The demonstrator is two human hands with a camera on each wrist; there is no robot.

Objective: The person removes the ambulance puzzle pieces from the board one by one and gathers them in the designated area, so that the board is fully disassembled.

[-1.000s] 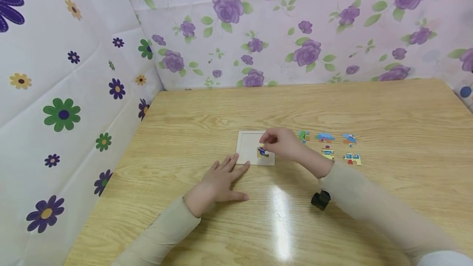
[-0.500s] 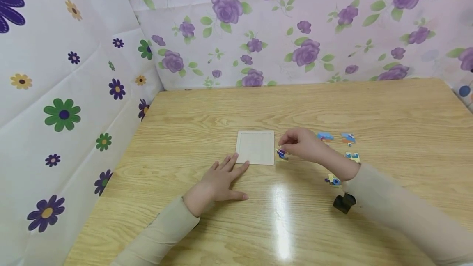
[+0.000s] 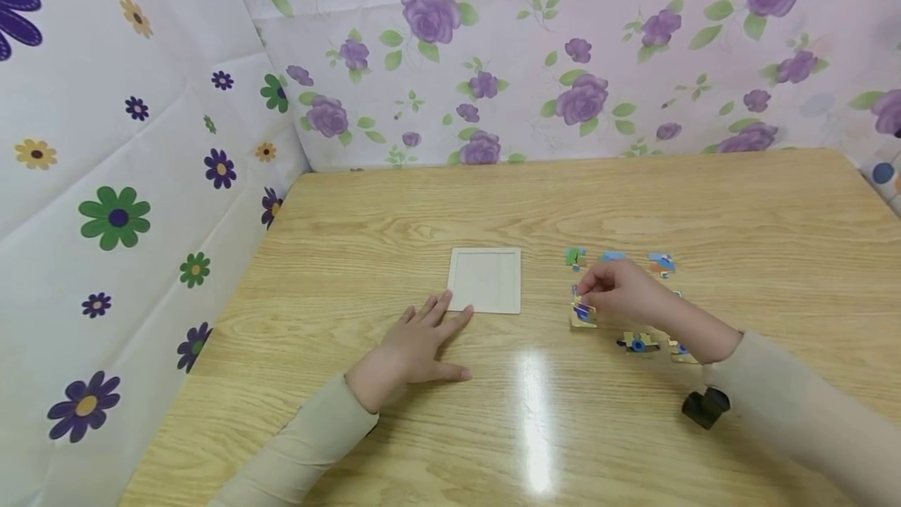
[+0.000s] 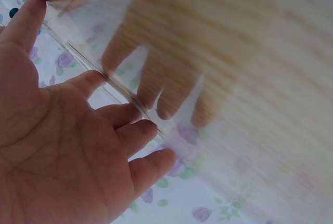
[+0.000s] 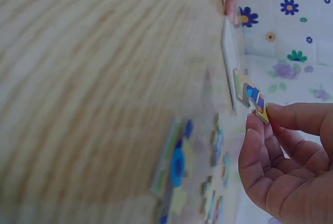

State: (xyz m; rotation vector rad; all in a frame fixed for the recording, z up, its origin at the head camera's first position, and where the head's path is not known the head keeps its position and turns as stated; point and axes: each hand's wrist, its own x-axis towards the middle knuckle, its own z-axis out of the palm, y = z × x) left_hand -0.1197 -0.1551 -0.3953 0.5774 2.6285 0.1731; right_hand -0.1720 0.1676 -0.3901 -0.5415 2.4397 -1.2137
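Observation:
My right hand [image 3: 619,293] pinches a jigsaw puzzle piece [image 3: 583,314] between thumb and fingers, to the right of a square, light wooden puzzle tray [image 3: 486,282]. In the right wrist view the piece [image 5: 251,94] is yellow and blue with a curved notch, tilted and held by one edge. My left hand [image 3: 411,343] lies spread on the table, fingertips at the near-left edge of the tray. In the left wrist view, the fingers of the left hand [image 4: 67,141] stretch apart and grip nothing. No pieces lie in the tray.
Several more pieces lie right of the tray: a green one [image 3: 574,257], a blue one [image 3: 662,262] and a yellow one with a blue circle [image 3: 638,343]. My right forearm partly covers others. A black wrist device [image 3: 706,408] hangs under the right sleeve. Flowered cloth [image 3: 436,84] stands behind the table.
My right hand has moved rightward from over the tray to the table among the loose pieces, still pinching the puzzle piece. The left hand has stayed put.

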